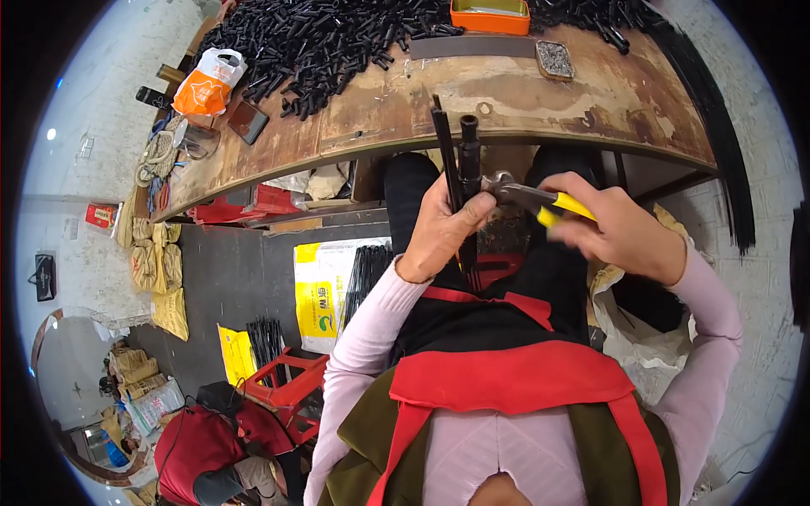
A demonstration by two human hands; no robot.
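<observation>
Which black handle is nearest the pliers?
The handle held in the left hand, beside the head of the pliers; the other handles lie on the table.

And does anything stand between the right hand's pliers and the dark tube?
Nothing visible does: the pliers, in the right hand, end close beside the dark tube in the left hand; contact is unclear.
</observation>
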